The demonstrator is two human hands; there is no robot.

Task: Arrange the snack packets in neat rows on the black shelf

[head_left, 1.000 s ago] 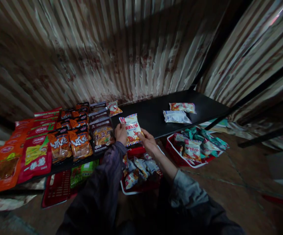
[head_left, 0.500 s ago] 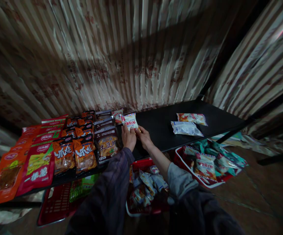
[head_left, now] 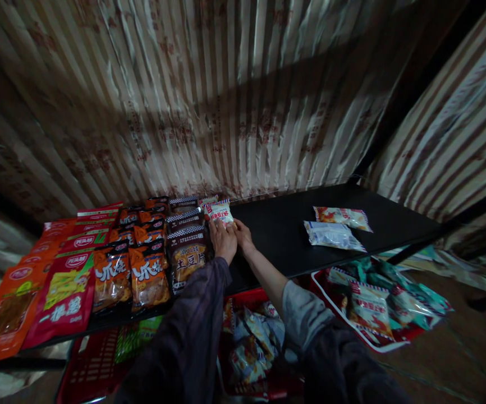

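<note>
A white and red snack packet (head_left: pixel 219 212) lies at the back of the black shelf (head_left: pixel 276 230), leaning on another packet behind it that is mostly hidden. My left hand (head_left: pixel 225 242) has its fingers over the packet's lower front. Against its lower right edge, my right hand (head_left: pixel 245 238) is closed with bent fingers. Just left of my hands stands a row of brown potato-chip bags (head_left: pixel 187 255). Two loose packets rest farther right on the shelf, a white one (head_left: pixel 333 235) face down and a red-and-white one (head_left: pixel 343 217) behind it.
Orange-and-black snack bags (head_left: pixel 148 275), pink bags (head_left: pixel 64 294) and orange bags (head_left: pixel 11 308) fill the shelf's left part. Beneath the front edge are red baskets: one with packets (head_left: pixel 293 387), another at right (head_left: pixel 384 348), and one at left (head_left: pixel 87 359). Striped sheeting (head_left: pixel 226 101) hangs behind.
Both hands have moved the held packet back and down onto the shelf, close beside the brown bags. My left fingers now spread further over its front. The view has shifted slightly.
</note>
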